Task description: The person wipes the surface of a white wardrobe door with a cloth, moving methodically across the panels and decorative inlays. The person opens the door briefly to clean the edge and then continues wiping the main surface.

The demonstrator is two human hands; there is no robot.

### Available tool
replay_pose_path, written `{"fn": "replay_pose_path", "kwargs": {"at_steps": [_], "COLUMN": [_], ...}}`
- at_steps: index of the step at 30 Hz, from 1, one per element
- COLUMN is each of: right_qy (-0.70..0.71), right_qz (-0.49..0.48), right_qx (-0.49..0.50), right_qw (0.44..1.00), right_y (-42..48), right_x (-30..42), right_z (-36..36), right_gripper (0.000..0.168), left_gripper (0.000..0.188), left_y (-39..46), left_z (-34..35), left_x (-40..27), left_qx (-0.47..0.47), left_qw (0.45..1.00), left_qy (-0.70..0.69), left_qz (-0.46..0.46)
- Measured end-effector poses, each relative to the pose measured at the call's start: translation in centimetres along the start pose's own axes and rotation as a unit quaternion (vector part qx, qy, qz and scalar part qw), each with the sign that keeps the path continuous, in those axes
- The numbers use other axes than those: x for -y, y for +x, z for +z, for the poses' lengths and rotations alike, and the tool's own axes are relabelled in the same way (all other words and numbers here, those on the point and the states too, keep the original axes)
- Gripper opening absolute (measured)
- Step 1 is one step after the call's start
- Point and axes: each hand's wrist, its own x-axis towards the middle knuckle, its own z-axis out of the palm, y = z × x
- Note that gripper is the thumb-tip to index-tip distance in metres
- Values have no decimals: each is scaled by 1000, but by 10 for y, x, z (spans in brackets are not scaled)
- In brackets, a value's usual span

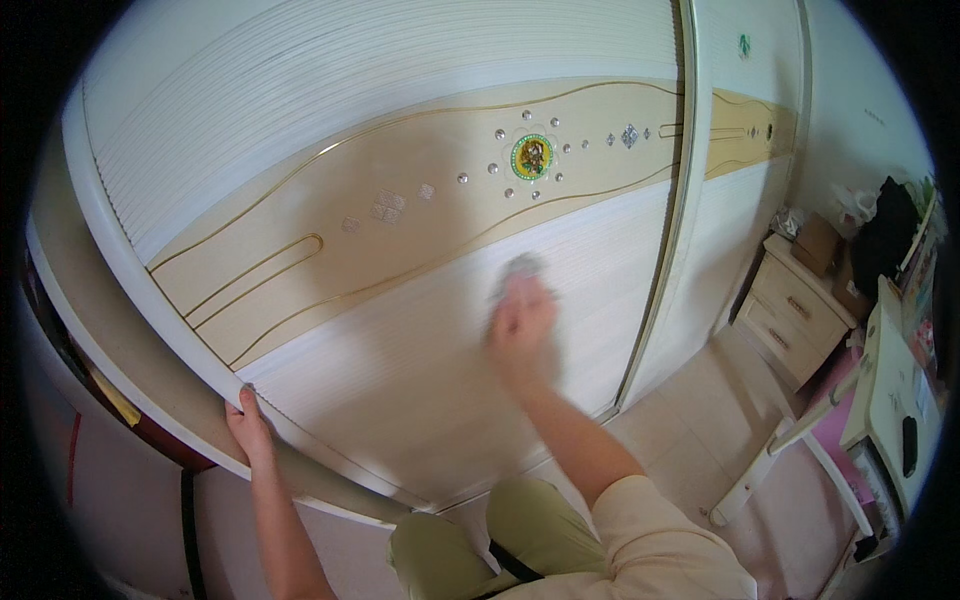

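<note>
A white sliding wardrobe door [420,330] with ribbed panels fills the view before me. Across its middle runs a cream band [300,202] with gold trim lines, silver diamond shapes and a round jewelled ornament [532,157]. My right hand [525,315], blurred, is on or close to the lower ribbed panel, below the ornament. It holds a greyish cloth-like thing [525,264], too blurred to name surely. My left hand [250,427] grips the door's white edge frame [202,345] at the lower left, thumb on the front; its other fingers are mostly hidden.
A second door panel [742,225] stands to the right. Beyond it is a cream drawer cabinet [795,311] bearing a brown box [817,244] and a black item [885,232]. At the right are a white desk [892,412] and a white-framed chair [757,472] on the tiled floor [667,435].
</note>
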Motion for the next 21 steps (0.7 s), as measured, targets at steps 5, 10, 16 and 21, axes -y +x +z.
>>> {"fn": "replay_pose_path", "kwargs": {"at_steps": [5,10,16,21], "right_qy": [134,-48,-15,42], "right_qz": [-275,-207,112,-110], "right_qx": [128,208,-68,-19], "right_qw": [943,955,991,993], "right_y": [-48,0,17,-60], "right_x": [51,-58,-130,-27], "right_z": [25,-19,-32,10], "right_gripper": [20,19,53,36], "left_gripper": [34,36,59,61], "left_y": [5,2,2,5], "left_z": [22,6,6,-1], "left_x": [5,16,25,21], "left_qx": [-8,-42,-20,-25], "left_qw": [997,996,991,992], "left_qy": [-73,-75,-103,-90], "left_qz": [-19,-28,-85,-81]}}
